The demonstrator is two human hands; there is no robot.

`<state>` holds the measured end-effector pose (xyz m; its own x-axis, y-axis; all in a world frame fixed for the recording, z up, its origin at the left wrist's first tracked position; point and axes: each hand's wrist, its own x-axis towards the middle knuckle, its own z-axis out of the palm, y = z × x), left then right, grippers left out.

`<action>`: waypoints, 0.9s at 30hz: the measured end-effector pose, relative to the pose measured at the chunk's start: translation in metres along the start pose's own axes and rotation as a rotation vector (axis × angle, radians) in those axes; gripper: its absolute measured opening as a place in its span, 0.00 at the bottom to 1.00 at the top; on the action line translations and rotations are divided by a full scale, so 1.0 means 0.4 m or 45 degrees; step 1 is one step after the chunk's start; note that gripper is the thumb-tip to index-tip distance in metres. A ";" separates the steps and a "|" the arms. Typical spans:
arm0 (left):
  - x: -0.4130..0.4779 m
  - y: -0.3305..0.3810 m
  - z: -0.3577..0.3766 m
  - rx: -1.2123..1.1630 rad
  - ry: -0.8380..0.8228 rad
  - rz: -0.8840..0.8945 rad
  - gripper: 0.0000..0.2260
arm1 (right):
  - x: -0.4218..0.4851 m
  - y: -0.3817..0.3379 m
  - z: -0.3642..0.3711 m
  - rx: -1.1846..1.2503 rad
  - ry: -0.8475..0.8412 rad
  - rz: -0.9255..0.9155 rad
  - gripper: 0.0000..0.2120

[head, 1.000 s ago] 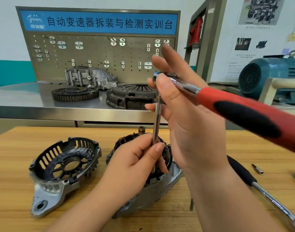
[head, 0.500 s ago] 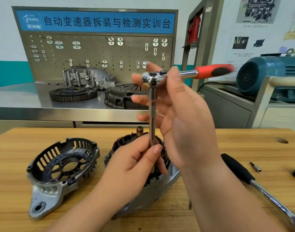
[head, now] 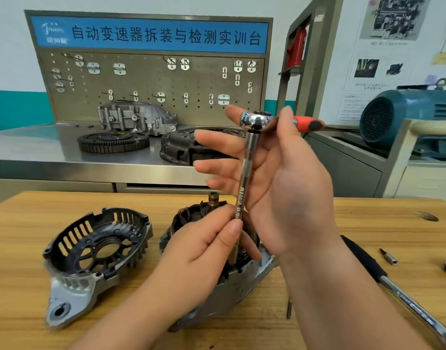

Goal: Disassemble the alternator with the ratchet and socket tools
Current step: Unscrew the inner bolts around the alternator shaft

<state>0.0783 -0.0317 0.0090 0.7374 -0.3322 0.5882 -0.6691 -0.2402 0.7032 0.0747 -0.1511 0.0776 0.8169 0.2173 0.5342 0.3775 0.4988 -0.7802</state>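
Chrome ratchet (head: 254,121) tops extension (head: 246,173) rising from alternator (head: 237,289).

Auto-training workshop: tool pegboard (head: 151,79), clutch parts (head: 191,147).

Glossy chrome ratchet head (head: 256,120), knurled steel extension bar (head: 245,180), matt cast-metal housing (head: 73,289), grained wood table (head: 19,248).
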 end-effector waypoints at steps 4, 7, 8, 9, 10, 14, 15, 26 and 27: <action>0.004 0.001 -0.001 0.009 0.018 0.043 0.20 | -0.002 0.010 0.006 -0.080 0.061 -0.108 0.20; 0.003 0.001 0.001 0.040 0.074 0.061 0.22 | -0.001 0.011 0.010 -0.211 0.117 -0.317 0.13; 0.004 0.002 0.003 0.057 0.081 0.057 0.21 | 0.001 0.007 0.011 -0.262 0.103 -0.377 0.15; 0.004 0.002 0.005 0.070 0.085 0.050 0.19 | 0.003 0.004 0.013 -0.302 0.072 -0.408 0.17; 0.004 0.000 0.006 0.076 0.088 0.035 0.17 | 0.005 0.002 0.014 -0.311 0.046 -0.417 0.18; 0.000 0.000 0.005 -0.010 0.029 -0.014 0.19 | 0.000 0.014 0.016 -0.090 0.051 -0.318 0.17; -0.002 0.001 0.004 -0.041 0.021 -0.023 0.18 | -0.002 0.017 0.018 -0.059 0.044 -0.245 0.17; 0.002 -0.004 0.002 -0.008 0.064 0.010 0.14 | -0.005 0.019 0.020 -0.160 0.051 -0.277 0.15; 0.003 -0.004 0.002 -0.002 0.068 0.005 0.14 | -0.006 0.015 0.020 -0.206 0.047 -0.345 0.16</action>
<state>0.0802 -0.0324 0.0081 0.7386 -0.2840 0.6113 -0.6719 -0.2379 0.7014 0.0716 -0.1417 0.0743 0.6912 0.0624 0.7199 0.6457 0.3941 -0.6541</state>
